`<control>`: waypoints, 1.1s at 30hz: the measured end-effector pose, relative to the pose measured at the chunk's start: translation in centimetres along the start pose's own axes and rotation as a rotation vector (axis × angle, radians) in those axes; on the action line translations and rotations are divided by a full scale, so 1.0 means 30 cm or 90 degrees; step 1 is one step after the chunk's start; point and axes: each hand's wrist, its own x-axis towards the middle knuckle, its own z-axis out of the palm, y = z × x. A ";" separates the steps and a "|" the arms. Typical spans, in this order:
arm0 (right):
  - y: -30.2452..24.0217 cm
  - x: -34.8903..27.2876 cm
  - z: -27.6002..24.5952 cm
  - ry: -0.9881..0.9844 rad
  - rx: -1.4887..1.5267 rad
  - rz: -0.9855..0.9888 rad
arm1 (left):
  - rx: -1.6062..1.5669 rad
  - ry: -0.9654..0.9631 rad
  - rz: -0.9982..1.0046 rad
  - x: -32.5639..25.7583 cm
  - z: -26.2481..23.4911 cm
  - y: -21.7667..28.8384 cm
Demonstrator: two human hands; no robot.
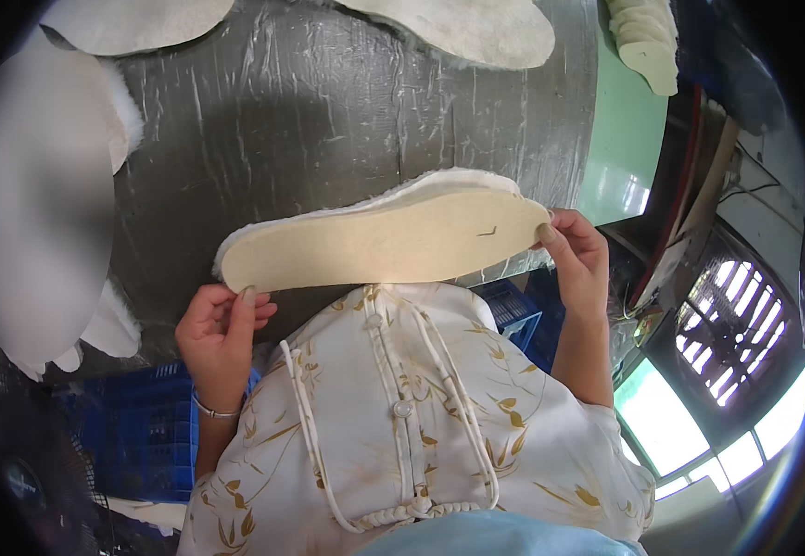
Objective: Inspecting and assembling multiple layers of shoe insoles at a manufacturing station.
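A cream insole [374, 243] with white fleece showing along its far edge stretches between my two hands, just above the near edge of the table. Its smooth side faces up and bears a small dark mark toward the right end. My left hand [221, 324] pinches the left end between thumb and fingers; a bracelet circles that wrist. The opposite end is gripped by my right hand [573, 250], thumb on top and fingers partly hidden beneath. A second fleecy layer seems to lie under the insole, but I cannot tell whether it is separate.
Dark grey sheeting covers the table [328, 130]. More cream insoles [476, 32] lie at its far edge, and a stack of insoles [645, 46] sits on the green surface [627, 139] at far right. Fleecy pieces and a blurred pale shape occupy the left. Blue crates [147, 431] stand below.
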 end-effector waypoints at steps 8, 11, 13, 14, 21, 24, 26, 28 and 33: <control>0.014 0.036 0.019 0.057 -0.020 0.048 | 0.014 0.013 -0.007 0.003 0.012 0.017; 0.024 0.050 0.025 0.068 -0.023 0.064 | 0.021 0.018 -0.008 0.001 0.013 0.019; 0.023 0.054 0.028 0.073 -0.021 0.072 | 0.024 0.020 -0.009 0.000 0.013 0.019; 0.023 0.056 0.030 0.079 -0.019 0.077 | 0.025 0.023 -0.012 0.000 0.013 0.019; 0.032 0.063 0.035 0.100 -0.030 0.070 | 0.033 0.021 -0.007 0.002 0.015 0.015; 0.041 0.071 0.031 0.105 -0.040 0.074 | 0.049 0.018 -0.004 0.003 0.015 0.014; 0.032 0.074 0.038 0.108 -0.045 0.087 | 0.057 0.032 -0.012 0.005 0.014 0.007; 0.046 0.076 0.034 0.101 -0.053 0.083 | 0.074 0.034 -0.012 -0.001 0.015 0.013; 0.049 0.067 0.032 0.116 -0.072 0.081 | 0.085 0.029 -0.015 0.007 0.013 0.017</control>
